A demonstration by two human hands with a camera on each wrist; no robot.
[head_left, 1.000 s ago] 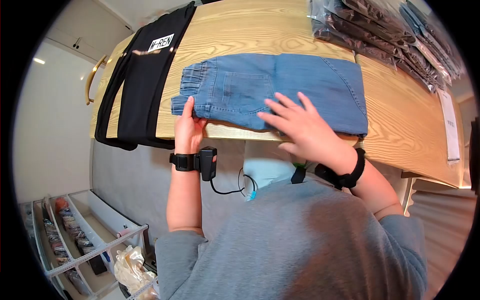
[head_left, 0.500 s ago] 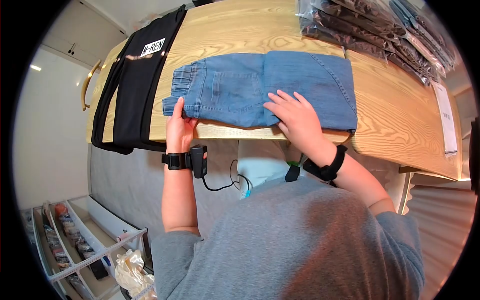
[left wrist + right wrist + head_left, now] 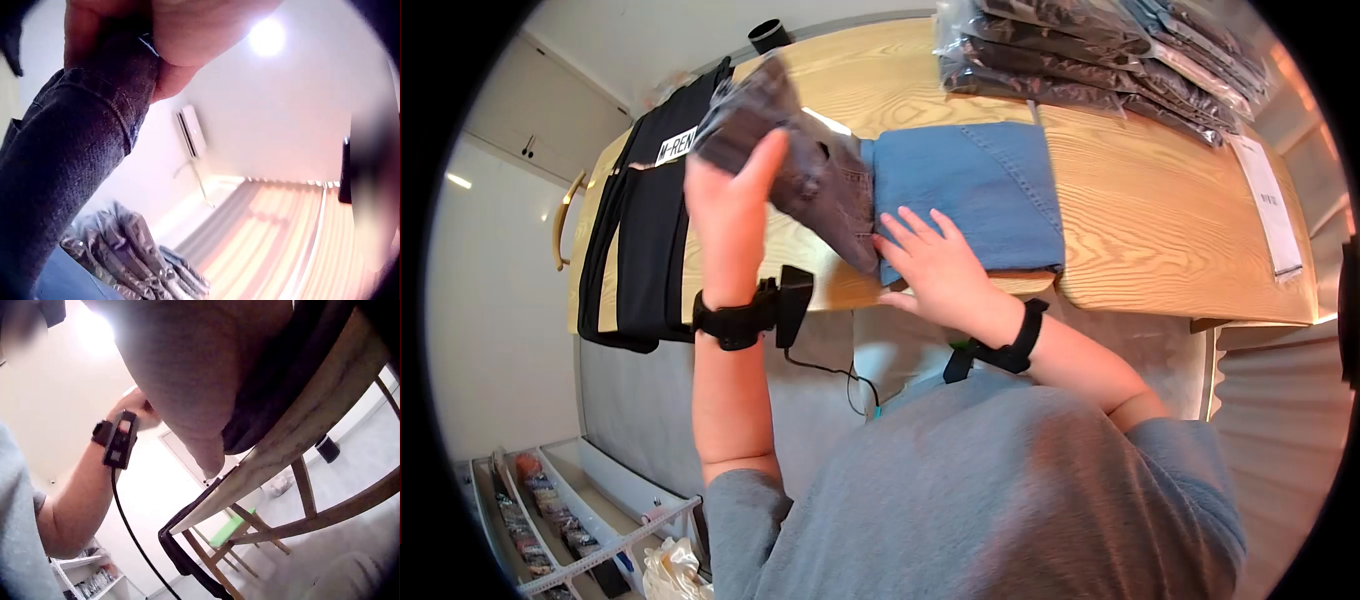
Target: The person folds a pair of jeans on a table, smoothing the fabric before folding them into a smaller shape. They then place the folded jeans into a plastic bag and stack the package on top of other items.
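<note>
Up on the left, the left hand [image 3: 735,220] has a firm grip on one end of the folded blue denim trousers [image 3: 965,200], thumb to one side, holding that end clear of the pale wood-grain desk [image 3: 1140,220]. That raised stretch looks dark and partly blurred from the head, and the left wrist view shows it slanting up into the grasp. The rest of the denim lies flat on the desk, close to its near edge. And here's the right hand [image 3: 945,275], gripping nothing, fingers straight and spread, resting on the blue cloth just beside where the dark stretch meets it.

Over on the left, a long black garment [image 3: 650,260] with a white "M-REN" label [image 3: 677,147] lies across the desk, its near end hanging over the edge; the lifted denim hides a bit of it. At the far right, dark clothes in clear plastic bags [image 3: 1050,60] sit in a heap, with a white printed slip [image 3: 1268,205] near them. A black cylindrical container [image 3: 768,36] shows past the far edge. Down low on the left, a white divided rack [image 3: 590,540] holds small packets, cream shiny cloth [image 3: 670,572] bunched near it. Right wrist view: a green-topped stool [image 3: 231,530] beyond the desk.
</note>
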